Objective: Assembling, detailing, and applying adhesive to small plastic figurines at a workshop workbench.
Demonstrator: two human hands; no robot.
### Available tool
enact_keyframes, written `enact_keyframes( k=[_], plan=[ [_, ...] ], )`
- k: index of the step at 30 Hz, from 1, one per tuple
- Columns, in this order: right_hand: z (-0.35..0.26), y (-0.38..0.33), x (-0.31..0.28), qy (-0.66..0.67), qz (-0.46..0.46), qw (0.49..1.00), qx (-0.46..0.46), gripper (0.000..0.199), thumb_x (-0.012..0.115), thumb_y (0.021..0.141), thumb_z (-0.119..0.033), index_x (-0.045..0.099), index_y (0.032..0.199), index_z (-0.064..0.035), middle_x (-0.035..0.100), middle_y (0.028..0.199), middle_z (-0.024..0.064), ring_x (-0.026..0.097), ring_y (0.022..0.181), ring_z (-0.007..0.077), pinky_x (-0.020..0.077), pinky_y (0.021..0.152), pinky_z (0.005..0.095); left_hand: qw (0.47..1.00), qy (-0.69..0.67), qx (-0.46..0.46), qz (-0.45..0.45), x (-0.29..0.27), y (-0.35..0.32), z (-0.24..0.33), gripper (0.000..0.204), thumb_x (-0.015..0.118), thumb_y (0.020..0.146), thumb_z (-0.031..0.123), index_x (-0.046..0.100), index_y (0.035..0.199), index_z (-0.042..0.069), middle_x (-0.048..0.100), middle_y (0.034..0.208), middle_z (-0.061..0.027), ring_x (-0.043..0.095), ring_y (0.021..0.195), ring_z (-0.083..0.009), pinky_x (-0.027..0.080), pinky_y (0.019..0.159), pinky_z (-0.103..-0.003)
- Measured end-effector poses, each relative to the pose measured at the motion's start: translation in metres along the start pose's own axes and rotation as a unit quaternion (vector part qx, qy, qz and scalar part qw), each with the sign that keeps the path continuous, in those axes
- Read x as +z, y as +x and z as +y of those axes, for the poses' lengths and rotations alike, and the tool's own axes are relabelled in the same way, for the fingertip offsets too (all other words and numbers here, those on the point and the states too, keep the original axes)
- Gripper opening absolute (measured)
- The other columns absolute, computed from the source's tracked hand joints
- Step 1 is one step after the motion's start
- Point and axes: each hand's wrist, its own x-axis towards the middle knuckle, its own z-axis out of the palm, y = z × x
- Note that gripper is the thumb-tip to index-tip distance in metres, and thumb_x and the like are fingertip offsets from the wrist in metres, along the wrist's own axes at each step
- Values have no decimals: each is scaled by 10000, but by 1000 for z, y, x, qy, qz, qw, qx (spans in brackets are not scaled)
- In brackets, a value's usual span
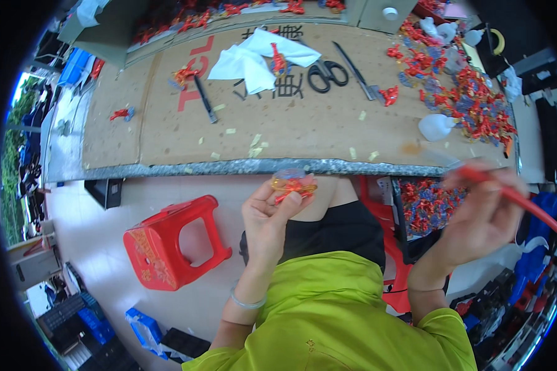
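Head view: we see the fingertips of the left hand (267, 213) pinched together on a small red and gold ornament (293, 184) with a clear round part on top, held up just below the edge of the worktable (167, 168). The right hand (479, 216) is closed around a red hose (526, 207), which runs from the fingers out toward the lower right; the tip at the fingers is blurred, so we cannot tell what kind of nozzle it carries. The two hands are well apart.

Outward from there, the table is covered with a sheet of brown cardboard (303, 123). On it lie black scissors (328, 73), a white cloth (254, 59), a dark slim tool (205, 99) and, at the right, a heap of red and blue small parts (470, 99). A box of similar parts (427, 204) sits under the table by the right hand. On the floor at the left stands a red plastic stool (170, 244), tipped on its side.
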Motion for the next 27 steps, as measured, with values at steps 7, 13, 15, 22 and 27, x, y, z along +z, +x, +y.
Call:
enact_keyframes(
  k=[7,13,15,22,27],
  plan=[
    [125,155,-119,-398,68,912,-71,274,701,820,-272,714,949,-30,706,842,94,671,786,151,504,713,248,991,-74,-60,-97,6,5,-1,280,451,925,26,503,1169,-102,589,1136,-253,591,1079,-322,507,920,-391],
    [239,193,-110,-540,-79,838,12,377,660,802,-412,714,891,-50,683,750,150,672,717,288,511,685,373,987,-71,-88,-111,15,5,4,292,403,936,19,485,1186,-109,562,1170,-270,567,1111,-333,495,943,-383],
    [241,202,-123,-570,-78,818,-13,388,661,801,-421,711,878,-44,682,752,151,669,719,302,509,677,375,987,-57,-81,-126,15,6,5,296,402,932,21,468,1186,-115,547,1194,-273,552,1126,-361,491,948,-396],
    [81,121,-64,-224,77,963,-128,222,621,894,-179,667,996,12,683,899,140,653,765,182,495,713,250,987,-82,-109,-85,15,11,-8,265,426,916,-12,477,1163,-95,567,1159,-226,542,1144,-345,483,964,-388],
    [20,-6,6,24,-167,984,61,91,519,861,92,522,950,69,624,873,196,621,718,208,530,656,305,984,-107,-126,-68,12,9,-10,248,432,920,-7,486,1148,-89,571,1156,-215,564,1120,-325,495,949,-387]
  ],
)
